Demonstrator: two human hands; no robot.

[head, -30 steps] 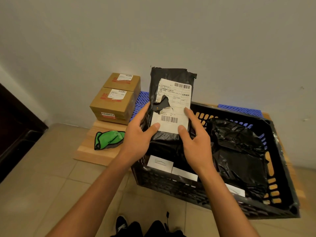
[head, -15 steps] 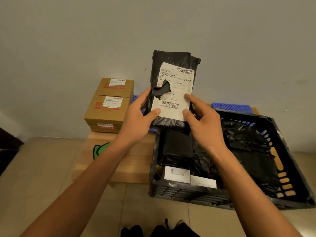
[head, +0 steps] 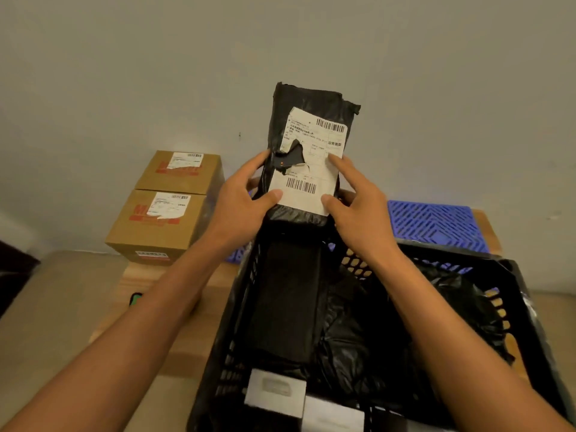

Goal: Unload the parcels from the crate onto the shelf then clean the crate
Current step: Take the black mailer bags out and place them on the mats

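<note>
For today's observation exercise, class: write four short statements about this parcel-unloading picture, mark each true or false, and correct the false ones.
1. Both hands, left hand and right hand, hold the black parcel upright. True.
2. The parcel's white label is intact. False: it is torn near the middle.
3. Two cardboard boxes stand left of the black crate. True.
4. The crate is already emptied. False: black bags still lie inside it.
</note>
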